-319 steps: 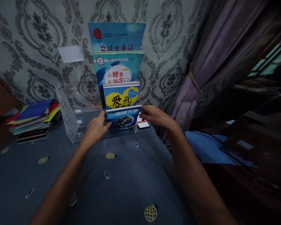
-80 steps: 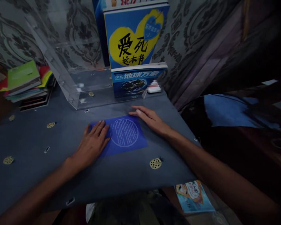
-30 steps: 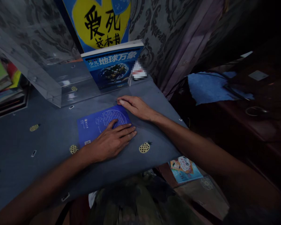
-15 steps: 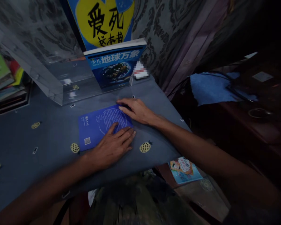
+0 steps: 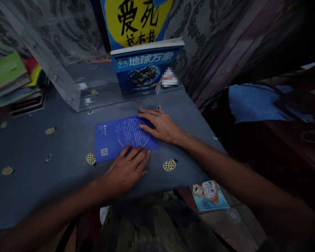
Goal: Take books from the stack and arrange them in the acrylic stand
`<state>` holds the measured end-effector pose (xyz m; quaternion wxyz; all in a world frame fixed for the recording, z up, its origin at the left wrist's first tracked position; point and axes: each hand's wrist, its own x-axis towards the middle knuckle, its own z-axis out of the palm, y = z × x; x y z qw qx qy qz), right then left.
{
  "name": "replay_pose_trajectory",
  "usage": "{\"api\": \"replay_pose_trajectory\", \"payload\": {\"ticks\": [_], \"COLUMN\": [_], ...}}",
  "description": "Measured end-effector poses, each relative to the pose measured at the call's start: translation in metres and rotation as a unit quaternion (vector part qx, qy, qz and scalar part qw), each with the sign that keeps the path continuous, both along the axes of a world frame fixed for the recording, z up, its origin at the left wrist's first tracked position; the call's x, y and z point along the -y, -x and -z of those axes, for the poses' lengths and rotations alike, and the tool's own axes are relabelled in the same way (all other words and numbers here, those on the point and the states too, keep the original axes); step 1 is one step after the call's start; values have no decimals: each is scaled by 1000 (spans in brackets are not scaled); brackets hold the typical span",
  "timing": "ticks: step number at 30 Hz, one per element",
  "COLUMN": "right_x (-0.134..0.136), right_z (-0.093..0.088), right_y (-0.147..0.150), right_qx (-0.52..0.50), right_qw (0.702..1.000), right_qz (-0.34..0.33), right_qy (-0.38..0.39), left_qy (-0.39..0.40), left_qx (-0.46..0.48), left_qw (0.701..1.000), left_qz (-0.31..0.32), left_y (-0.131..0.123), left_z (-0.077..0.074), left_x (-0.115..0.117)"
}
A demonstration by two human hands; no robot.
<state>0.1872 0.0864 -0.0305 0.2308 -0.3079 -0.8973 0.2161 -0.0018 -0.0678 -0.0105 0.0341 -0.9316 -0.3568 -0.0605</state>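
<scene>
A thin blue-purple booklet (image 5: 111, 136) lies flat on the dark tablecloth in front of me, with white print, a circle of text and a QR code facing up. My left hand (image 5: 128, 166) is palm down at its near edge, fingers stretched out and fingertips on the cover. From the right, my right hand (image 5: 161, 126) rests over the far right part of the booklet, its fingers spread and thumb apart. Neither hand grips anything. The booklet's far right corner is hidden under the right hand.
Behind the booklet, an Earth-picture book (image 5: 144, 73) stands upright beside a clear plastic stand (image 5: 73, 96). A yellow-and-blue book (image 5: 139, 24) rises behind it. Stacked books (image 5: 18, 80) sit at the left. Below the table's right edge lies another book (image 5: 210, 196).
The camera view has shifted, moving the table's contents rightward in the picture. My left hand has slid back toward the booklet's near edge, uncovering more print. The right hand stays at the far right part.
</scene>
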Motion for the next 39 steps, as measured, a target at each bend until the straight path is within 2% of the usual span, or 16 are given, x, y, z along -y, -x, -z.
{"api": "replay_pose_trajectory", "payload": {"ticks": [8,16,24,32,35,37,39], "right_x": [2,2,4,5,21,39,60], "right_z": [1,4,4,4,-5,-13,-21], "right_y": [0,-1,1,0,9,23,42], "right_qx": [11,24,40,48,34,22,32], "right_qw": [1000,999,998,997,997,992,974], "right_qz": [4,11,15,11,-36,-119,-222], "right_qy": [0,-19,-53,-65,-64,-34,21], "left_qy": [-41,-31,-86,-88,-95,-105,-114], "left_qx": [18,14,16,47,44,43,45], "left_qw": [998,989,971,954,952,949,946], "left_qz": [-51,-143,-225,-284,-287,-293,-299], "left_y": [15,36,58,56,54,53,52], "left_z": [-3,3,2,5,4,4,4], "left_x": [19,44,68,82,82,82,81]}}
